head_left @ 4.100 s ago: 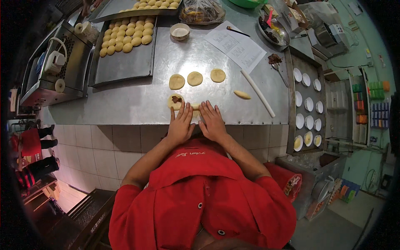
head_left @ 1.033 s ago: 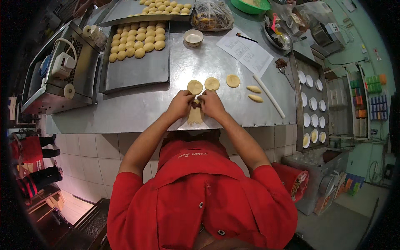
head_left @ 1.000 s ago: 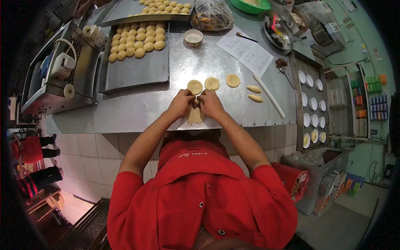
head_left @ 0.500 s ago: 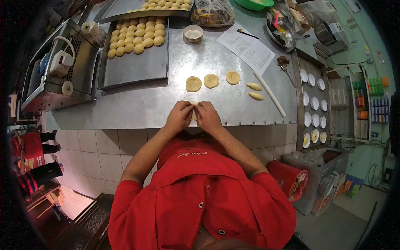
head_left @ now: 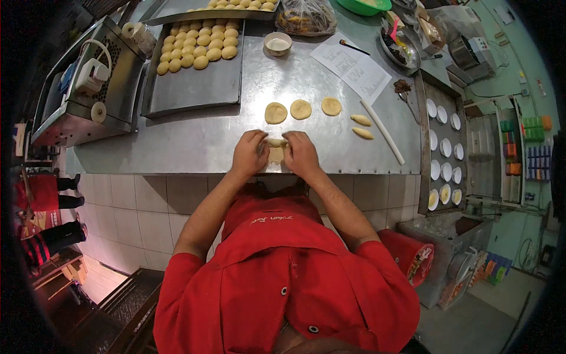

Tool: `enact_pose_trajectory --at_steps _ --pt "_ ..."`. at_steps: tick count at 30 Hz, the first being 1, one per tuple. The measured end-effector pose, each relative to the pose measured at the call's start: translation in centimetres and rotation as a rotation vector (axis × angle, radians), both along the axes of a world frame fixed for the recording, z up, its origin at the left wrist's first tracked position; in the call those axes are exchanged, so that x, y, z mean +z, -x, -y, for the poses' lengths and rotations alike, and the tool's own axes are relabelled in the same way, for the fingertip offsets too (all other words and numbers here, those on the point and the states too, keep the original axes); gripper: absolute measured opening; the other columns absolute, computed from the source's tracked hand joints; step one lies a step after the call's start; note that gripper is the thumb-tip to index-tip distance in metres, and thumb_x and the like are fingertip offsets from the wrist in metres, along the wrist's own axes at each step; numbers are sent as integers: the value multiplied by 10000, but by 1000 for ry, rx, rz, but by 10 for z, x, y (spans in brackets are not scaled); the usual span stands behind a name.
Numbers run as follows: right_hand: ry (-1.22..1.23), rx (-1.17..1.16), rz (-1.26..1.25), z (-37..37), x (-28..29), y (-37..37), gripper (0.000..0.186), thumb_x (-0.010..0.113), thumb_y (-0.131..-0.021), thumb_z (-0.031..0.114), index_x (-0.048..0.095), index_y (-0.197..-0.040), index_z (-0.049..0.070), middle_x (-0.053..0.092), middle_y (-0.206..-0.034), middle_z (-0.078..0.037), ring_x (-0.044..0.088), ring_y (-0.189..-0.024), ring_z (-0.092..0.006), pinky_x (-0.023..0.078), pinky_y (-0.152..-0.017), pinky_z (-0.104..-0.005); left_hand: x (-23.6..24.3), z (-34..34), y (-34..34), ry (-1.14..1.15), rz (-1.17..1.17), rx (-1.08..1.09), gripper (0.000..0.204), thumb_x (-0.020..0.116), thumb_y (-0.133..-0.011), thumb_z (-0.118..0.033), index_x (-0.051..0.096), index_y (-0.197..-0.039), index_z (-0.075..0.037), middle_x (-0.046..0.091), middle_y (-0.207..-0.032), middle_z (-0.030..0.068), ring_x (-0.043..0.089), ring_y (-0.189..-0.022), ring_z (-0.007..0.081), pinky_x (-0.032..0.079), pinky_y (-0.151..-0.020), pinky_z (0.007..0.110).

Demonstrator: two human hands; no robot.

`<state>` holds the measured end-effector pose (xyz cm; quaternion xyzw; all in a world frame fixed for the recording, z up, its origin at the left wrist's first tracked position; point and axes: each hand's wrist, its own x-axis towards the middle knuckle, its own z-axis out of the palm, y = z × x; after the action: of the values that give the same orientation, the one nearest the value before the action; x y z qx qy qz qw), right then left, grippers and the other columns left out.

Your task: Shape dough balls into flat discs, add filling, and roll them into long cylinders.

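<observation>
yellow dough [head_left: 276, 143] sits btwn l hand [head_left: 250, 153] & r hand [head_left: 301, 154], both curled inward.

White lettering [head_left: 272, 219] on the red apron [head_left: 283, 241]

Looks like smooth metal on the table [head_left: 194, 138], glossy under the light; duller, greyer metal on the left tray [head_left: 194, 94], dark and stained on the right tray [head_left: 439, 127]. Appears soft, matt and smooth at the dough [head_left: 276, 143]. Shows crinkled, shiny clear plastic at the bag [head_left: 305, 17], flat matt paper at the sheet [head_left: 354, 71], creased matt cloth at the apron [head_left: 277, 242], faintly glossy at the tiles [head_left: 183, 197].
</observation>
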<state>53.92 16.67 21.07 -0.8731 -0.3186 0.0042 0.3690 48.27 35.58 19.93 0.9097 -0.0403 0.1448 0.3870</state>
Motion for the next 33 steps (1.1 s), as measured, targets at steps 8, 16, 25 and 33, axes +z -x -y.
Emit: enact_pose_trajectory --at_steps 8,16,25,33 --pt "102 79 190 12 -17 63 593 568 -808 39 492 -1380 -100 506 -1424 -289 461 -1366 -425 373 -1148 -479 -14 10 66 -288 -91 -187 725 675 -853 -158 373 -1474 67 358 -1557 257 329 -1469 404 240 -1197 573" --pt "-33 11 3 10 -10 41 510 572 -826 33 552 -1324 -77 554 -1371 -287 513 -1319 -422 407 -1126 -482 -10 6 49 -95 36 -29 622 713 -850 -155 497 -1405 28 538 -1440 203 472 -1390 351 291 -1182 553" --pt "73 71 69 33 -5 84 506 603 -823 33 565 -1319 -59 569 -1371 -241 523 -1322 -384 403 -1139 -456 -7 -2 101 -247 -69 -264 677 725 -834 -166 472 -1440 0 475 -1505 199 390 -1454 351 247 -1206 548" --pt "-7 65 -21 15 11 35 412 682 -762 35 636 -1170 20 658 -1183 -149 613 -1105 -345 495 -963 -457 6 -3 51 -80 144 -102 548 727 -788 -42 582 -1316 -21 650 -1162 141 599 -1117 342 452 -992 446"
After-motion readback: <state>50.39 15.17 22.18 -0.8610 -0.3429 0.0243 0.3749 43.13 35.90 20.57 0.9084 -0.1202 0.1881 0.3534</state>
